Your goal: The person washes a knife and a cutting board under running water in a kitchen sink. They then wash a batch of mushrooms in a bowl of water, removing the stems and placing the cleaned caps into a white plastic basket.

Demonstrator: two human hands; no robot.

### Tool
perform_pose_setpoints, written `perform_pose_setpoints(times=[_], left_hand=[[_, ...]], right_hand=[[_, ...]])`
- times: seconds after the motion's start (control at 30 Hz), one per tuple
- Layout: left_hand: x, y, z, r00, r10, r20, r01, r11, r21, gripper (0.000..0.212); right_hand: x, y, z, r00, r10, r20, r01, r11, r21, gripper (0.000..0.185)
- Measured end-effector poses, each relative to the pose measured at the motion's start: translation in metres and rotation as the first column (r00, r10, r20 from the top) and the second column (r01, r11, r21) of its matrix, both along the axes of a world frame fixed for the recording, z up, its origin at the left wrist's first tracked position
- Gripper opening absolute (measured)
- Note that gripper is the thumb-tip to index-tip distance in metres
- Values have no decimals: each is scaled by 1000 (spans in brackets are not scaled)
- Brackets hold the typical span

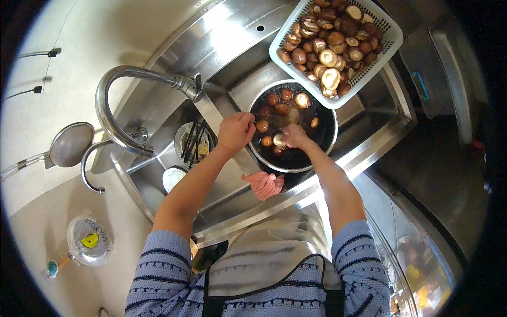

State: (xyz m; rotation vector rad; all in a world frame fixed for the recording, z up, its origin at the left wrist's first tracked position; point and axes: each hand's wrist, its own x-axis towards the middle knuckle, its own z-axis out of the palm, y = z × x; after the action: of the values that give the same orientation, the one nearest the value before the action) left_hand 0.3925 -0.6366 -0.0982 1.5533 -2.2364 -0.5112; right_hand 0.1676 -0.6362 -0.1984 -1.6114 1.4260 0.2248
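Observation:
A round metal basin point(335, 134) of dark water stands in the right-hand sink bowl, with several brown mushrooms point(282, 109) in it. My right hand point(295, 136) reaches into the water, its fingers closed around a mushroom point(279, 139) with the pale side showing. At the basin's left rim is my left hand point(237, 130), fingers curled; whether it grips the rim or anything small is hidden. A pale plastic basket point(336, 104) heaped with wet mushrooms point(332, 43) sits above and to the right, overlapping the basin's edge from this angle.
A pink cloth point(264, 185) hangs over the sink divider below the basin. The left bowl holds a dish with dark chopsticks point(194, 140) and a white bowl point(174, 177). A curved faucet point(106, 95) arches over that side. A mesh strainer point(72, 144) hangs farther left.

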Motion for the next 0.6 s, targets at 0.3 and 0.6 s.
perform_pose_setpoints(times=[0.3,0.6], left_hand=[[0,2,-5,1000,25,-15,-26,999,-45,9],[-18,-1,21,946,119,-300,-112,993,42,13]], right_hand=[[-17,-1,49,944,95,-315,-127,988,-83,28],[-11,38,109,276,-619,735,627,696,351,37]])
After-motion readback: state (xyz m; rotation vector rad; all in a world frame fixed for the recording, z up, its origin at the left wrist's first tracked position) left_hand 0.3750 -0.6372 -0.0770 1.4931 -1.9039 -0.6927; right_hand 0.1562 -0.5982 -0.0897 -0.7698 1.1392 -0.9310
